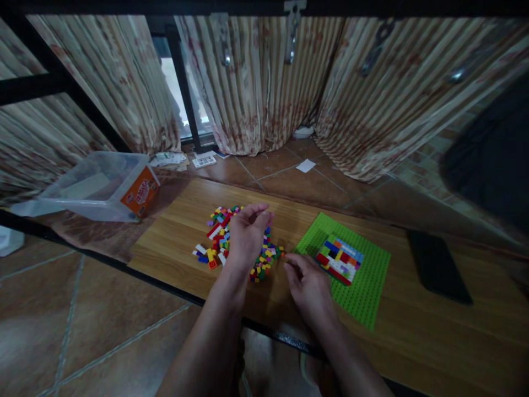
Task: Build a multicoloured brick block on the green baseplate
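Observation:
A loose pile of small coloured toy bricks (268, 256) is spread over the wooden board. Above the pile is my left hand (247, 234), its fingers curled in toward the thumb; whatever they may hold is too small to make out. My right hand (309, 284) is between the pile and a green baseplate (372, 298), thumb and forefinger pinched together. A tiny orange spot shows by those fingertips, but I cannot tell if it is held. On the baseplate sits a flat block of joined bricks (341, 260) in red, white, blue, yellow and black.
A clear plastic bin (99, 187) with an orange label stands at the left. To the right of the baseplate lies a dark flat phone-like object (438, 267). Striped curtains (256, 82) hang behind, and papers (306, 165) lie on the tiles beyond the board.

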`<act>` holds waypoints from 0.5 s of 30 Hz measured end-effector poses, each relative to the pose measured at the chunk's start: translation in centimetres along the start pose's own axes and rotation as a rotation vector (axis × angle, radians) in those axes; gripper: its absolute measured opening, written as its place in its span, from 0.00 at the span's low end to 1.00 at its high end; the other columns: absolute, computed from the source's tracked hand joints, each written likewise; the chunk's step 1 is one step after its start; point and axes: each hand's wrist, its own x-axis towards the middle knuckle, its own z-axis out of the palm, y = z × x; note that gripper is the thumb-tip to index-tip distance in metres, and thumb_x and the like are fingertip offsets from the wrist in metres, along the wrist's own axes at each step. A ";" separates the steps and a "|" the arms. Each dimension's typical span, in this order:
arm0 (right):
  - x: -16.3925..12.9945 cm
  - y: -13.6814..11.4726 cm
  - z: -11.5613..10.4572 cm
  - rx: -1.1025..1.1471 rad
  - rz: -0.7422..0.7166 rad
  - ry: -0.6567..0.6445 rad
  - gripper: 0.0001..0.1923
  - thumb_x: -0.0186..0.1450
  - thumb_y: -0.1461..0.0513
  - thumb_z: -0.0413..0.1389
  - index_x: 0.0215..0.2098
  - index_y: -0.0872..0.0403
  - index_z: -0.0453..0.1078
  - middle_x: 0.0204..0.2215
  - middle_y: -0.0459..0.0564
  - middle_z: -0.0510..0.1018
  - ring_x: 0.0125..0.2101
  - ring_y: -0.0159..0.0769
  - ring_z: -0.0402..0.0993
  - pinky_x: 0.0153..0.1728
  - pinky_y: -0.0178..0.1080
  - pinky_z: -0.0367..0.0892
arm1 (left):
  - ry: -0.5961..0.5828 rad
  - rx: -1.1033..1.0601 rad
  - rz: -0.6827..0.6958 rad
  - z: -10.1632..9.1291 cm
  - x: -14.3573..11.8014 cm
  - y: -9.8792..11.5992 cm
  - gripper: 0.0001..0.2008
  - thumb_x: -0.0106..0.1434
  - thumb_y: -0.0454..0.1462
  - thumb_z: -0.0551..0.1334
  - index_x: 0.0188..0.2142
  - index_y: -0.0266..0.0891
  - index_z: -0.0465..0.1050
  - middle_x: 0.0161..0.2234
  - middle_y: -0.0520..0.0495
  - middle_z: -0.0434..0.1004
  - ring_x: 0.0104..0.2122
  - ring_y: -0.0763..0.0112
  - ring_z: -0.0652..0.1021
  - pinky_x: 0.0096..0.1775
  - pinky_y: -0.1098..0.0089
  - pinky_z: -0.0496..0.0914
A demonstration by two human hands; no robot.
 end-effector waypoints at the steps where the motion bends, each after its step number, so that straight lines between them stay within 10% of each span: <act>1: 0.1 0.0 0.1 -0.017 0.008 0.003 0.10 0.66 0.65 0.50 0.42 0.54 0.72 0.35 0.52 0.78 0.35 0.38 0.76 0.39 0.40 0.69 | 0.001 -0.001 -0.002 0.0 0.0 0.0 0.09 0.50 0.34 0.66 0.33 0.35 0.76 0.25 0.50 0.77 0.30 0.72 0.77 0.35 0.72 0.70; 15: 0.1 -0.6 1.7 0.128 -0.096 -0.017 0.12 0.69 0.63 0.49 0.42 0.51 0.75 0.37 0.51 0.76 0.38 0.36 0.75 0.42 0.39 0.70 | -0.002 0.001 -0.024 0.0 0.0 0.2 0.08 0.51 0.34 0.66 0.32 0.35 0.75 0.25 0.50 0.77 0.28 0.72 0.77 0.35 0.72 0.71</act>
